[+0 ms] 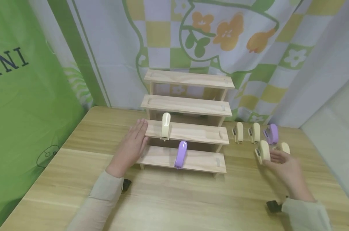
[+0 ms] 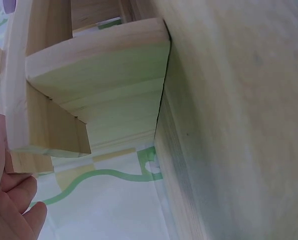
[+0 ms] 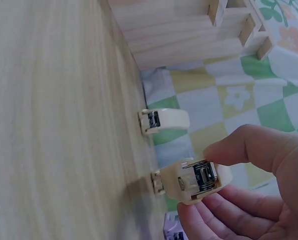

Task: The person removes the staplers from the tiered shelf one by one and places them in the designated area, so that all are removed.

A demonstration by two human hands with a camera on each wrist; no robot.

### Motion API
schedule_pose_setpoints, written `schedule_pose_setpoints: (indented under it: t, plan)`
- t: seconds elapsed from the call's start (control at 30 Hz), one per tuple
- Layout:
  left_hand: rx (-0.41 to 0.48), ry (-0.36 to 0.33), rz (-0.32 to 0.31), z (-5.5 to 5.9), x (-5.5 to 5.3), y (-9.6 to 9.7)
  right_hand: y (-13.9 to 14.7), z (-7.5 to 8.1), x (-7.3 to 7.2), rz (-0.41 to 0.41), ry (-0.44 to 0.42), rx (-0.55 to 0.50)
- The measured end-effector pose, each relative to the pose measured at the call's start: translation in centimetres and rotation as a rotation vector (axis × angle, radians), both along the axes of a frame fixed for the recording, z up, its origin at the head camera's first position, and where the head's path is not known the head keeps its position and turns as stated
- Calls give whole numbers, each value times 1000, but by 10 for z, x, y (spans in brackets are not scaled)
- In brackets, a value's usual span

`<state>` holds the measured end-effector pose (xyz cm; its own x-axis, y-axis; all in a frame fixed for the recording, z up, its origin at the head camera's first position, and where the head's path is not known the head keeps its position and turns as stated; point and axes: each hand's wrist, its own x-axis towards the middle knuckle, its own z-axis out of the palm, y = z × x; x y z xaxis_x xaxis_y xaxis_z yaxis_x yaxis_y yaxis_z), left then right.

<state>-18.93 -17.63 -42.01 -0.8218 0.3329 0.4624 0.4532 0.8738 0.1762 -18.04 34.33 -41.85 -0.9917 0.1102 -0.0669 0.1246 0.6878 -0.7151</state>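
My right hand pinches a cream mini stapler between thumb and fingers, just above the table at the right. In the right wrist view, the held stapler shows its metal spring side. Another cream stapler is partly hidden behind the fingers. My left hand rests with extended fingers against the left end of a stepped wooden shelf. A cream stapler sits on the shelf's second step from the bottom, and a purple stapler on the lowest step.
Behind the held stapler, two cream staplers and a purple stapler stand in a row on the wooden table. A patterned curtain hangs right behind the shelf. Green fabric borders the table's left side.
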Motion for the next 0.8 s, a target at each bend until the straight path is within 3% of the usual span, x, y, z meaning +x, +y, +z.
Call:
schedule_pose_setpoints:
  t: [0.8]
  plan:
    - [6,44,-12,0,0,0,11,-9,-3,66,-33,56]
